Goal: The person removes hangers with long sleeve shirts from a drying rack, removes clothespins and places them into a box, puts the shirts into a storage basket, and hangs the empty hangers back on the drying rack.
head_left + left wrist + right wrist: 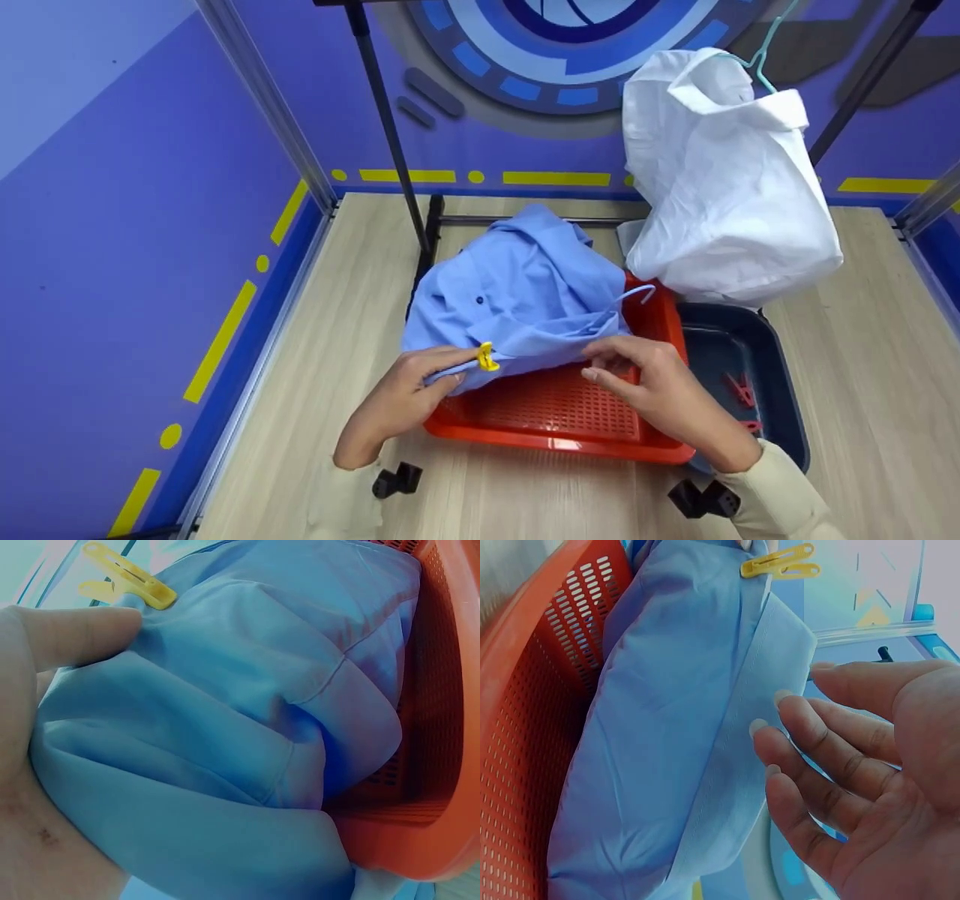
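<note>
A light blue shirt (517, 270) lies bunched over a red basket (555, 445), and a hanger (641, 291) of similar blue pokes out of it at the right. My left hand (401, 390) pinches the shirt's edge between thumb and fingers. A yellow clothespin (487, 357) is clipped on that edge, just beyond the left thumb (90, 634). Beside the fabric's right part is my right hand (664, 379), its fingers loosely bent. In the right wrist view nothing is in that palm (885, 810); the fingertips come close to the shirt's folded band (742, 742), and contact is unclear.
A dark tray (784, 390) with red clothespins (742, 390) stands right of the basket. Behind it, a white garment (735, 187) hangs from a mint hanger (763, 56). A black rack post (390, 135) rises at the left, and purple panels (187, 165) border the wooden surface.
</note>
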`<state>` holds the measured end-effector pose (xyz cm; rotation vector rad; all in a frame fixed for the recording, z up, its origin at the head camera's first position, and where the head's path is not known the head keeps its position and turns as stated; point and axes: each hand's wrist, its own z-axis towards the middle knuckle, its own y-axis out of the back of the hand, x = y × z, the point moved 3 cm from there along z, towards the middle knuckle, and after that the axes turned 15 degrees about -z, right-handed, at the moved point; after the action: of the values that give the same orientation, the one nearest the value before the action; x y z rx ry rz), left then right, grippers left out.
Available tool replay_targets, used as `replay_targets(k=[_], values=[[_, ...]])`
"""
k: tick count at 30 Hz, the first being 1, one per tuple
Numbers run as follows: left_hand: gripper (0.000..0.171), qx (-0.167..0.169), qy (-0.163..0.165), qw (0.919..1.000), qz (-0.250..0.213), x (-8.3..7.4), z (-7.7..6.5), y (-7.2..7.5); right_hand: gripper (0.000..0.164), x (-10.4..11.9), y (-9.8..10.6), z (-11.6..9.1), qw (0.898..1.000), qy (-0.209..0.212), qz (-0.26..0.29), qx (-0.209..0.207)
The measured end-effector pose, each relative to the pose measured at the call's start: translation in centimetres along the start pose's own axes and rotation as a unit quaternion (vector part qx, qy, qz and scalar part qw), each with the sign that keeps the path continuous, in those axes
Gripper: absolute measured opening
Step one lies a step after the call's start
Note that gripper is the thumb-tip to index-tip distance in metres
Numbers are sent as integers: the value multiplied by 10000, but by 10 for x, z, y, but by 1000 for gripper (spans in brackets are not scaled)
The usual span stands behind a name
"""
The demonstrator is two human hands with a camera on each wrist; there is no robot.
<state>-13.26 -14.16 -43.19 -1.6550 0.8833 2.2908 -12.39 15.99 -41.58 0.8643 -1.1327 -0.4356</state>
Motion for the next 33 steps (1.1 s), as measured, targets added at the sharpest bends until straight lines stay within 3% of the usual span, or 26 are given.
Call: replay_targets(k=[9,17,26,33], values=[[39,-5,102,9999,-69,-2,0,-1,24,12,-4,6,9998,202,24,-52],[37,-31,-1,10000,-3,-4,-1,-2,28,28,-10,12,9986,488,165,-96],[37,-39,65,10000,55,-4,-1,-3,38,48,-17,19,9987,402,29,296],[36,-33,92,9999,99,-4,-1,-3,46,63,-24,25,9971,677,-161,296]])
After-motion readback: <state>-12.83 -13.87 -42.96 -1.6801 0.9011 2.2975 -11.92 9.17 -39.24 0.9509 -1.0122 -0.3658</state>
